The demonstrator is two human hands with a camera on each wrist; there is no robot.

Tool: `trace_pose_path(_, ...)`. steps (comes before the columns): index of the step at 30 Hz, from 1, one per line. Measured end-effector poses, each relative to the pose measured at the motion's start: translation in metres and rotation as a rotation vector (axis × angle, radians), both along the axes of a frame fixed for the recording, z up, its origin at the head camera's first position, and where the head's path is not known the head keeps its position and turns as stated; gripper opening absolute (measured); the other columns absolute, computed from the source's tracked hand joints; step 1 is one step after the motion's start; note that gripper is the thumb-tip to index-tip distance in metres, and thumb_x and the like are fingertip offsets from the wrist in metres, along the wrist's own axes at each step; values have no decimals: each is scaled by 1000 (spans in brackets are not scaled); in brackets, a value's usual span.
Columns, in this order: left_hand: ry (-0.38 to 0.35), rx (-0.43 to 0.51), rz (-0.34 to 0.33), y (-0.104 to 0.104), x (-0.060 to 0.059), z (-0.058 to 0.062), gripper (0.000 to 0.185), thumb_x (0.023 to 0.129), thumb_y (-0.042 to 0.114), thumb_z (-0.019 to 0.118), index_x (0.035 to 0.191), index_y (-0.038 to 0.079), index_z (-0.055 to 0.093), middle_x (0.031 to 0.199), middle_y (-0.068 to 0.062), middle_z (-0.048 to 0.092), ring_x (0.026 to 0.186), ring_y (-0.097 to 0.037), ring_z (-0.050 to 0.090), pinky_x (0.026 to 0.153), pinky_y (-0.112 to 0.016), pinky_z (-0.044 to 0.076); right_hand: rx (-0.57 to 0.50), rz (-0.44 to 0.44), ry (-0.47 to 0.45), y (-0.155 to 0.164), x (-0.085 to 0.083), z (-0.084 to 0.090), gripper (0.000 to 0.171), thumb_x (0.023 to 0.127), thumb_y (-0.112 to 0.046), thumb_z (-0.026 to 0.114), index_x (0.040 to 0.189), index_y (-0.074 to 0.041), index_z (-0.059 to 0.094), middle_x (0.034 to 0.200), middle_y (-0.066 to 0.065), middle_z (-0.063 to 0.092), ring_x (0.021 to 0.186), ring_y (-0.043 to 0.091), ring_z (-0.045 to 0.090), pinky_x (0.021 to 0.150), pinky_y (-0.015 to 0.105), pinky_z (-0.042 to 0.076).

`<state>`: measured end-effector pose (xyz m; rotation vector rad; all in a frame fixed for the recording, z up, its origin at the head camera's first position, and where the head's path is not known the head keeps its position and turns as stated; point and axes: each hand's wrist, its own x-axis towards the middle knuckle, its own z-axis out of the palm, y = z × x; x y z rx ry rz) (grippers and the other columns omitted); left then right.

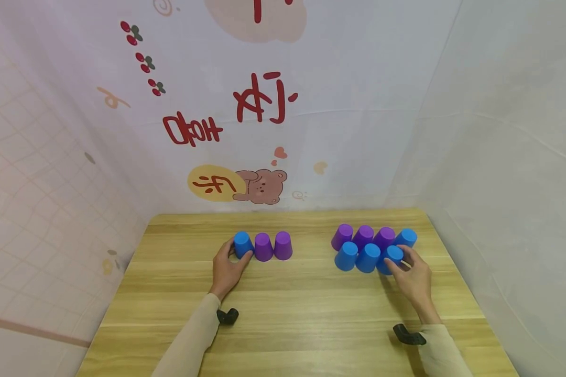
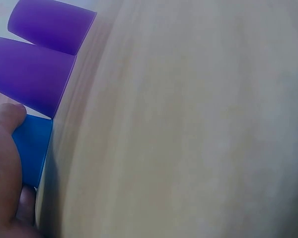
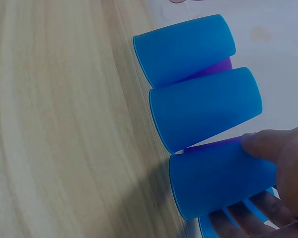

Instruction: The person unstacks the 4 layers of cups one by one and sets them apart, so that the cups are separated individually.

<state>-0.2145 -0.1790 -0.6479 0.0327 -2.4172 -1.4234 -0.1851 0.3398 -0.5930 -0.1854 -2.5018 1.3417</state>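
Left hand (image 1: 227,269) grip holds blue cup (image 1: 242,244); purple cup (image 1: 263,246) touching at 3 o'clock, could topple. Right hand (image 1: 415,280) grip holds front blue cup (image 1: 392,257); packed neighbours may scatter across tabletop (image 1: 292,309).

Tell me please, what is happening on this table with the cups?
A person is handling upside-down plastic cups on a wooden table. The left hand grips the blue cup at the end of a row with two purple cups. The right hand grips a blue cup in the front row of the seven-cup cluster.
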Motion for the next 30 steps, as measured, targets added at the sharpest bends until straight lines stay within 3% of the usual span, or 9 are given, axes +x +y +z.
trace_pose_path(3,2,-3,2,0,0,-1,72,94,15,94,156,-2,61,148,-26,72,132,-43,75,117,-55,62,-15,6,8,0,0,-1,54,99,-10,87,146,6,65,143,37,72,105,-27,52,91,-2,54)
trace_pose_path(6,10,-5,2,0,0,-2,72,94,14,94,156,-2,61,147,-27,72,131,-43,75,117,-56,62,-20,2,8,0,0,-2,55,99,-9,87,147,6,65,144,37,72,105,-26,55,92,-2,54)
trace_pose_path(8,16,-6,2,0,0,-2,72,94,14,94,156,-2,61,147,-27,72,131,-43,75,116,-56,63,-20,0,6,0,0,-2,56,99,-10,88,148,5,65,144,36,72,111,-12,67,92,-2,54)
trace_pose_path(10,22,-9,2,0,0,-2,72,94,14,94,156,-2,61,147,-26,72,130,-43,75,116,-56,63,-28,5,-5,0,1,-2,58,100,-11,87,150,5,63,146,37,70,120,12,77,92,-2,54)
trace_pose_path(13,28,-8,-1,0,1,-2,72,93,14,94,156,-2,62,146,-27,72,130,-43,75,116,-57,63,-52,25,-29,0,3,-3,66,101,-16,87,157,3,58,153,38,65,135,50,71,95,-3,52)
trace_pose_path(15,29,-6,-3,0,1,-2,72,94,14,94,155,-2,62,146,-27,72,130,-43,75,116,-57,63,-71,40,-46,1,3,-4,72,102,-20,87,161,2,53,158,38,61,142,58,65,97,-4,49)
trace_pose_path(27,32,-11,-4,-3,2,-3,72,93,15,95,155,-3,62,145,-27,73,129,-43,76,115,-56,63,-87,87,-44,3,10,-9,91,103,-28,86,175,-9,35,170,30,51,156,55,53,111,-1,43)
trace_pose_path(30,29,-12,-4,-4,1,-4,72,93,15,95,154,-3,63,144,-27,73,128,-43,76,115,-56,64,-83,93,-57,2,14,-8,93,104,-28,85,178,-11,30,173,29,48,159,56,49,125,15,47)
